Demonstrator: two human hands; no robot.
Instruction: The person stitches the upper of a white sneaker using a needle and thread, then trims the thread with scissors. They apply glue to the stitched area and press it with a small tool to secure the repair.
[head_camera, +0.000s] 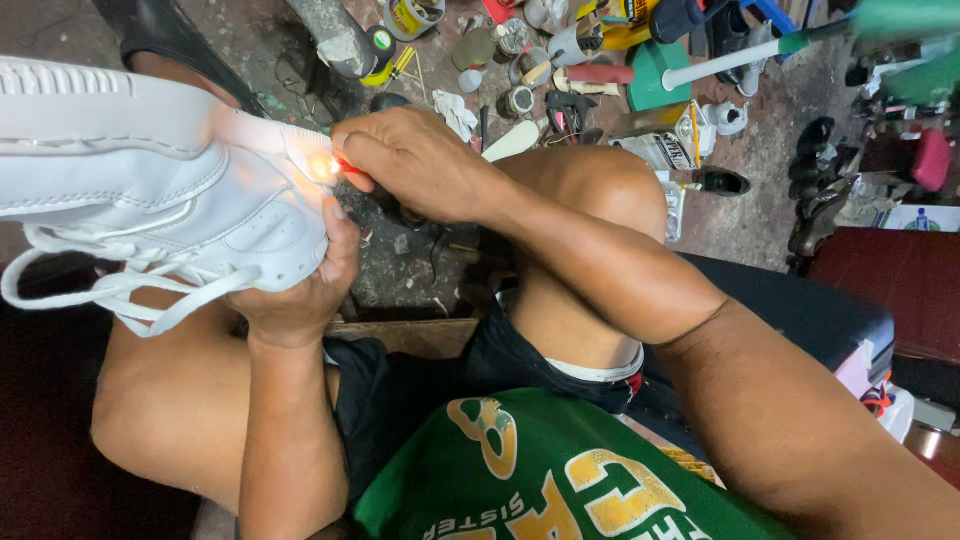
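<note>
A white lace-up sneaker (140, 190) lies on its side at the left, its laces hanging loose below it. My left hand (300, 285) grips it from underneath near the heel. My right hand (415, 160) is closed around a small lighter whose body is mostly hidden; only a red tip and a small flame (330, 167) show, right against the sneaker's heel edge where the sole meets the upper. I sit with bare knees raised, in black shorts and a green shirt.
The dirty floor beyond my knees holds glue cans (415, 15), small tins, pliers (568, 110), rags, a shoe insole (512, 142) and a green box (655, 75). Dark shoes (815, 140) lie at the right beside a red-brown bench (890, 280).
</note>
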